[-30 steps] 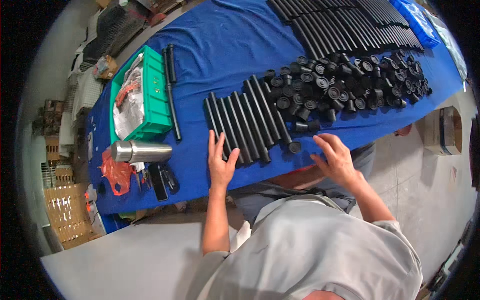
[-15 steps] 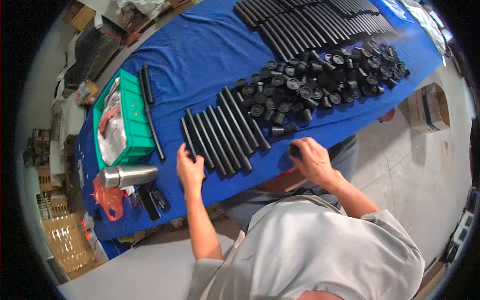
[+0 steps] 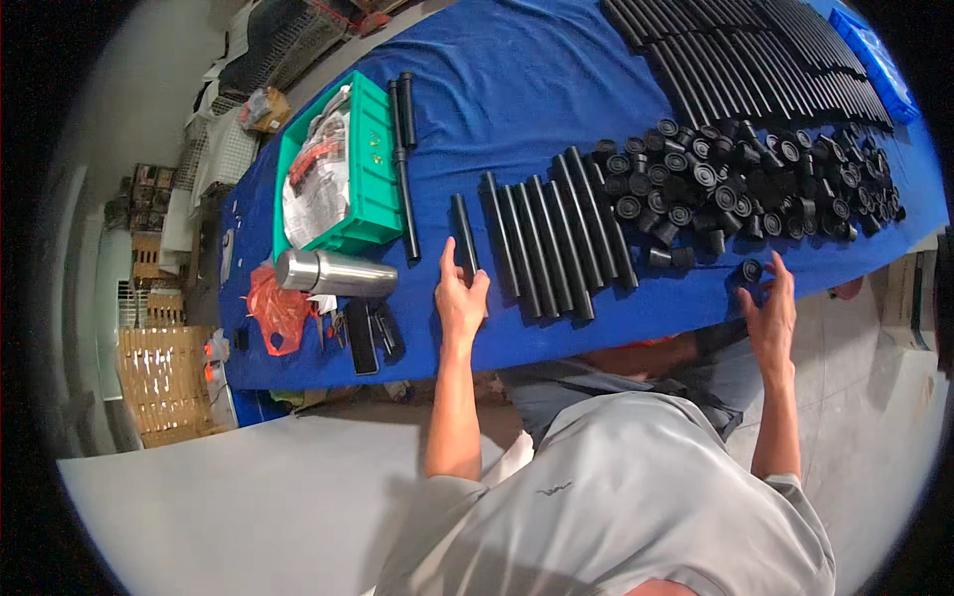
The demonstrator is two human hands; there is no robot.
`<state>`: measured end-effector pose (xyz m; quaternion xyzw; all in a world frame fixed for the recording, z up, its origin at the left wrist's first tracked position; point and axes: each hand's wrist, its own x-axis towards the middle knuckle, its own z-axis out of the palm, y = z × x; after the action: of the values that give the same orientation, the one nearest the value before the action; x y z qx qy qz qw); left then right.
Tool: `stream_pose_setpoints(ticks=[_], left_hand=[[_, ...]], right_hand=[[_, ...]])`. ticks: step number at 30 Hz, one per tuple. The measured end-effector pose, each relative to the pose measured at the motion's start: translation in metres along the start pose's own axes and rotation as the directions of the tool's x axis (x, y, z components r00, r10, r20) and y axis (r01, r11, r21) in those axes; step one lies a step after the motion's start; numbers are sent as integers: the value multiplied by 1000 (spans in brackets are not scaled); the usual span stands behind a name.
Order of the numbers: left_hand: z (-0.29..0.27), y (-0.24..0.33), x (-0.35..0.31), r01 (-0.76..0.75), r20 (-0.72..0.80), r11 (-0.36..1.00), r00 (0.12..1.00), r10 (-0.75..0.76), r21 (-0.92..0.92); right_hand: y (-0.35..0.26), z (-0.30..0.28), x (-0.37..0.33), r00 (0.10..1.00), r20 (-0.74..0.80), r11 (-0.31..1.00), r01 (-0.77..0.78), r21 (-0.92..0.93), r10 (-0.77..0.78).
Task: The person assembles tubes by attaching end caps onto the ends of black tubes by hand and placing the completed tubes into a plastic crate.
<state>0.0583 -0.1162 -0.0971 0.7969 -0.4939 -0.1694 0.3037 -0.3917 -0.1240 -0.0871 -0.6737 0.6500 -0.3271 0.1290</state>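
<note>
My left hand [image 3: 460, 305] has its thumb and fingers around the lower part of a black tube [image 3: 463, 230], which lies apart from the others at the left end of the row. Just to its right, several black tubes [image 3: 537, 243] lie side by side on the blue cloth. My right hand [image 3: 773, 316], near the table's front edge, has a round black cap [image 3: 750, 270] between thumb and fingers. Beyond that hand spreads a heap of similar black caps [image 3: 727, 197].
A green crate [image 3: 376, 164] stands at the left with wrapped material inside; black tubes [image 3: 405, 189] lie along it. Near it are a steel flask [image 3: 338, 274], a red plastic bag [image 3: 273, 310] and a phone [image 3: 361, 338]. Many more tubes [image 3: 725, 74] and a blue tray [image 3: 874, 65] lie far right.
The view has shifted, so the table sits differently in it. The left-end tube now stands further apart from the row, in my left hand. My right hand with the cap has moved right.
</note>
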Motion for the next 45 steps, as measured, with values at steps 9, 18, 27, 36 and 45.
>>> stream_pose_setpoints(ticks=[9,18,27,36,45], left_hand=[[-10,77,-104,102,101,771,994,-49,-629],[-2,107,-156,-98,338,967,924,177,-237],[-5,104,-152,-125,495,934,820,288,-335],[6,78,-147,549,817,635,520,250,-544],[-1,86,-136,460,829,715,464,311,-526]], right_hand=[[-96,0,-32,885,401,772,-79,631,-238],[-125,35,-27,822,475,649,-178,740,-315],[-120,25,-53,832,456,452,-290,843,-317],[-112,20,-58,763,527,553,-273,787,-375],[-108,25,-55,756,546,579,-277,767,-361]])
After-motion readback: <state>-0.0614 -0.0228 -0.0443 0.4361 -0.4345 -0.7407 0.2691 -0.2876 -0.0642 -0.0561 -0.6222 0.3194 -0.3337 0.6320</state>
